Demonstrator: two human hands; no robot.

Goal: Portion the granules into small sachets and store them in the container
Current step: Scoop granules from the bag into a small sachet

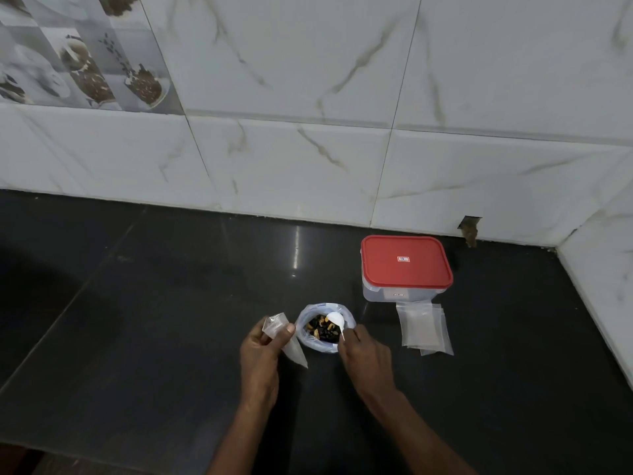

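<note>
**Scoop in the granule bag, sachet held ready on a dark counter**

A glossy black stone countertop (171, 320) runs up to a wall of white marble-veined tiles (291, 80), with a printed coffee-themed tile (78, 53) at the upper left.

The left hand (262, 354) is closed around a small clear sachet (284, 341), thumb pressed on its upper part, the pouch tilted with its lower corner pointing down to the right. The right hand (363, 354) pinches the handle of a white plastic spoon (336, 322), whose bowl sits over the contents of an open plastic bag (325, 327). That bag stands on the counter between the two hands, its rim rolled down, holding dark granules (322, 329) mixed with a few yellowish bits.

Just right of the right hand lies a flat stack of empty clear sachets (424, 329). Directly behind the stack, touching or nearly touching it, stands a clear rectangular container (397, 291) with its red lid (406, 262) shut, near the wall's base. A small chipped gap (468, 229) shows in the tile behind it.
</note>
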